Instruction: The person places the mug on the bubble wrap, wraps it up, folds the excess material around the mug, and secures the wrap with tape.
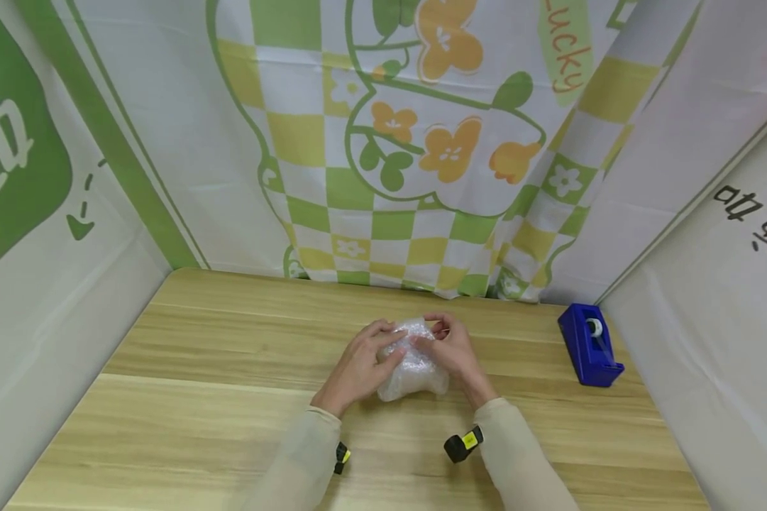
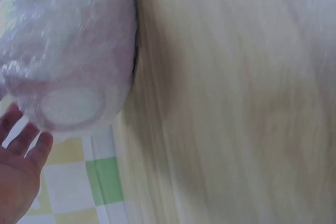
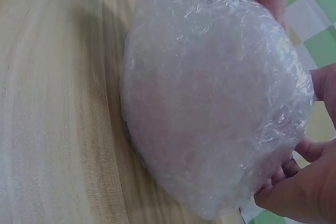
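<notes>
A bundle point(image 1: 415, 369) in clear bubble wrap sits on the table between both hands. Pinkish colour shows through the wrap point(image 3: 205, 93), and a pale ring-shaped end point(image 2: 73, 106) appears in the left wrist view; the thing inside is veiled. My left hand point(image 1: 362, 360) rests against the bundle's left side, its fingers and thumb fairly straight and spread over the film. On the far right side, my right hand point(image 1: 453, 350) grips the wrap, thumb on top and fingers curled at its edge. Some fingertips are hidden behind the bundle in the right wrist view.
A blue tape dispenser point(image 1: 590, 348) with a small roll stands at the table's right edge. The wooden table point(image 1: 198, 411) is bounded by a patterned curtain point(image 1: 396, 220) at the back and white fabric walls at both sides. Each wrist wears a small black camera point(image 1: 462, 445).
</notes>
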Demonstrator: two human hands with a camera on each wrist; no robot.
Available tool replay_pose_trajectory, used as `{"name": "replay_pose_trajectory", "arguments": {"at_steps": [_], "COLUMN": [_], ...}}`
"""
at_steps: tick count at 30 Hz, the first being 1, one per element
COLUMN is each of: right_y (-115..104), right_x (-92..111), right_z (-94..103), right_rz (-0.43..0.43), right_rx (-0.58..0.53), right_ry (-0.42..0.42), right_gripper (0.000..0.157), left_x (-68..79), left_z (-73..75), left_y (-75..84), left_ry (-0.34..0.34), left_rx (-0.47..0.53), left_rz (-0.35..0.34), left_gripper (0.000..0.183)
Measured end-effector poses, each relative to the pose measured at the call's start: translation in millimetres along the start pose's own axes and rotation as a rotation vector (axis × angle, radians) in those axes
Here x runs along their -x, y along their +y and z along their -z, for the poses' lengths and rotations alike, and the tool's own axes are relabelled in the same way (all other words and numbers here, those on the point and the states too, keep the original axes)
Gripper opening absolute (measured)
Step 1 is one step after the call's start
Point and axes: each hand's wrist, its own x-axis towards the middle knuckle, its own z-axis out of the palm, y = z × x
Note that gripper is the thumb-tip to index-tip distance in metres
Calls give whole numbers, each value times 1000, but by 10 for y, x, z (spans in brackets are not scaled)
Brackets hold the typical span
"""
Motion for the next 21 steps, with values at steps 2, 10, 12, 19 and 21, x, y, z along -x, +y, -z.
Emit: {"name": "replay_pose_trajectory", "arguments": {"at_steps": [2,10,12,19,21], "right_y": [3,13,9,10,31], "right_x": [-2,-12,-9,33,49], "right_z": [6,37,43,59,66], "right_rz": [-2,70,132,272,262], "right_rx": [-10,5,63,228,213], "right_ry": [1,-26,-36,-25,-21], "right_gripper": [47,45,46,47,45], "left_x": [-5,-54,-59,-29,-14], "left_z": [-31,-193,-220,-233,-217], "left_y": [33,75,81,86,82], "left_ry": [31,227,251,231,201], "left_rx": [19,146,165,193,204], "left_rz": [36,79,96,130,129], "left_gripper": [41,37,37,40,40]}}
